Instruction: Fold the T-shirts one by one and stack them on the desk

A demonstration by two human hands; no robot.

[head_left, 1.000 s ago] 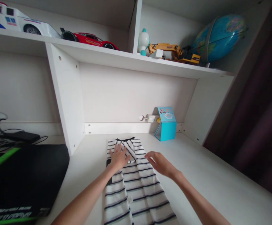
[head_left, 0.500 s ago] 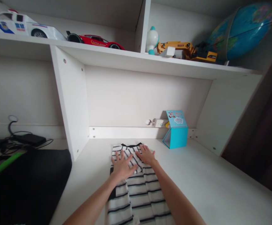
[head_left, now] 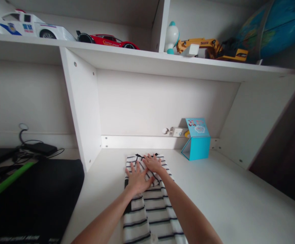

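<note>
"Right hand (head_left: pixel 152 163) has come in from beside the striped shirt (head_left: pixel 155 205) a second ago and now lies near its collar. Fingers?"

"Slightly apart, flat on the cloth; those of the left hand (head_left: pixel 138 181) are spread wider, pressing next to it. The shirt lies on the tabletop (head_left: pixel 233 196), left of the desk calendar (head_left: pixel 199 148) and nearer the person."

"What's in the shelf compartments?"

"Above and left of the calendar, the left compartment (head_left: pixel 86 17) holds a white toy police car (head_left: pixel 27 28) and a red toy sports car (head_left: pixel 109 41). Above the calendar, the right compartment (head_left: pixel 208 13) holds a white-and-teal toy (head_left: pixel 171 35), a white block (head_left: pixel 193 50), a yellow toy excavator (head_left: pixel 203 43) and a globe (head_left: pixel 284 30), cut off."

"Anything in the way?"

"The right forearm (head_left: pixel 179 201) covers some shirt. The calendar partly hides a yellow plug (head_left: pixel 187 134) behind it; far left of it sit a black adapter (head_left: pixel 42 148) and a flat black item (head_left: pixel 43 196)."
</note>
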